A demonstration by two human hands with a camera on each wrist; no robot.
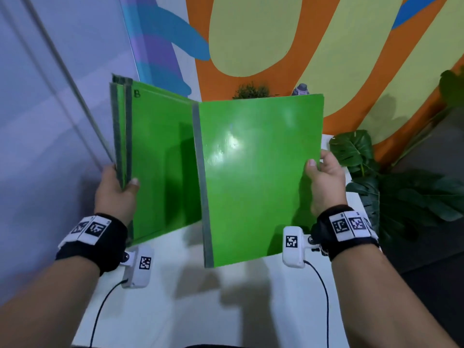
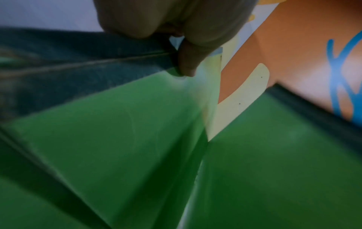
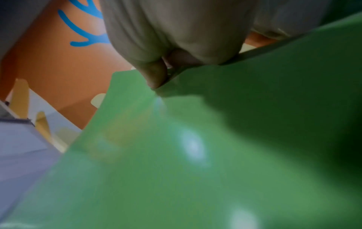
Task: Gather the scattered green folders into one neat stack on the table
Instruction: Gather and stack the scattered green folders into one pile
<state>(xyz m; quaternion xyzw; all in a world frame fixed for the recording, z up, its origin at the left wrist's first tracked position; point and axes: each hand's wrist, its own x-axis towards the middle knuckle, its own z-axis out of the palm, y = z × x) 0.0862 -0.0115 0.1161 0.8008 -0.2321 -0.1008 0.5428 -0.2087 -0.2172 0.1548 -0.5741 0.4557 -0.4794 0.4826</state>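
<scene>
Both hands hold green folders upright above the white table. My left hand grips a bundle of green folders by its grey-spined left edge, thumb on the front; the left wrist view shows the thumb pressed on the green cover. My right hand pinches the right edge of a single green folder, whose grey spine meets the bundle in the middle. In the right wrist view the thumb presses that glossy cover.
A leafy plant stands at the table's right edge, close to my right hand. A small potted plant and a little grey figure sit behind the folders by the painted wall. A pale wall lies to the left.
</scene>
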